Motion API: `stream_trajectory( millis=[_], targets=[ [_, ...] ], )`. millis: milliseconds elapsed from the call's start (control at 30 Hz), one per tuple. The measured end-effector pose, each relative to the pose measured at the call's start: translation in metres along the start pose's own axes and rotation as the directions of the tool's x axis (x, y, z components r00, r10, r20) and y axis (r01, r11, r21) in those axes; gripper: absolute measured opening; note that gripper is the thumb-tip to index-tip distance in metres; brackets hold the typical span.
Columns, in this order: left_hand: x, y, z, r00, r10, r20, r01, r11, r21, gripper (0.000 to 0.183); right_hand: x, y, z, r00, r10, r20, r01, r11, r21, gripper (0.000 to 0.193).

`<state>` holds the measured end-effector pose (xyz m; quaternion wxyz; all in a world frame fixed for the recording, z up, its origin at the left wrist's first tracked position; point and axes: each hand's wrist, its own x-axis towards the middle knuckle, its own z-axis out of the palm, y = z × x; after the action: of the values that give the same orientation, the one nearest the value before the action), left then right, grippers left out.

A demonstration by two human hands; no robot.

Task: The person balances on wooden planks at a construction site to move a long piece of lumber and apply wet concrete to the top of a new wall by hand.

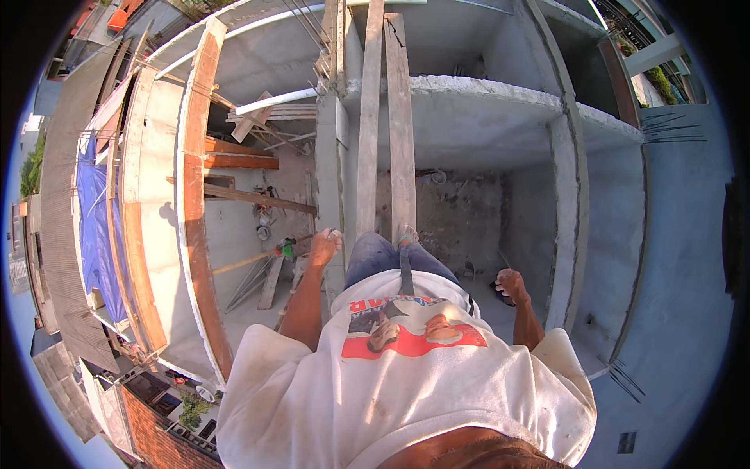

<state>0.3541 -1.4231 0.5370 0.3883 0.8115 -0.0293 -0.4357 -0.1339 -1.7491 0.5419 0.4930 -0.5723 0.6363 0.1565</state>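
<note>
My left hand is held out at my side with its fingers curled in, and nothing shows in it. It appears next to the top of a narrow grey wall. Out on the other side, my right hand is loosely closed too, with no object visible in it. Two long wooden planks, a left one and a right one, run ahead from my legs over a deep room. One foot shows on the right plank; the other is hidden by my leg.
Far below lies a rough floor. Bare wall tops border the rooms on the right. To the left are an orange-brown beam, loose timber, a green tool and a blue tarp. Thin rods stick out at the far right.
</note>
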Motion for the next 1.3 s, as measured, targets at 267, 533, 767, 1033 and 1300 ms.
stream_trajectory(
  millis=[267, 533, 767, 1033, 1300],
  targets=[
    [0.0, -0.142, 0.01, 0.978, 0.151, 0.141, -0.193, 0.914, 0.356, 0.021, 0.021, -0.084, -0.049, 0.991, -0.002, 0.136, 0.008, 0.999, -0.039, 0.027],
    [0.043, -0.082, 0.085, 0.843, -0.502, 0.194, 0.538, 0.803, -0.258, 0.021, 0.085, -0.283, -0.325, 0.831, -0.454, -0.322, 0.281, 0.842, -0.461, 0.04],
    [0.149, 0.066, 0.083, 0.952, -0.304, -0.033, 0.251, 0.838, -0.484, 0.02, 0.02, -0.691, -0.505, 0.398, -0.862, -0.313, 0.437, 0.478, -0.762, 0.043],
    [0.231, 0.219, 0.038, 0.984, -0.094, -0.152, 0.019, 0.899, -0.437, 0.029, 0.004, -0.855, -0.287, 0.376, -0.924, 0.067, 0.613, 0.194, -0.766, 0.038],
    [0.223, 0.193, 0.026, 0.922, -0.331, -0.201, 0.171, 0.814, -0.555, 0.024, 0.203, -0.755, -0.136, 0.602, -0.575, 0.553, 0.761, 0.203, -0.617, 0.034]
  ],
)
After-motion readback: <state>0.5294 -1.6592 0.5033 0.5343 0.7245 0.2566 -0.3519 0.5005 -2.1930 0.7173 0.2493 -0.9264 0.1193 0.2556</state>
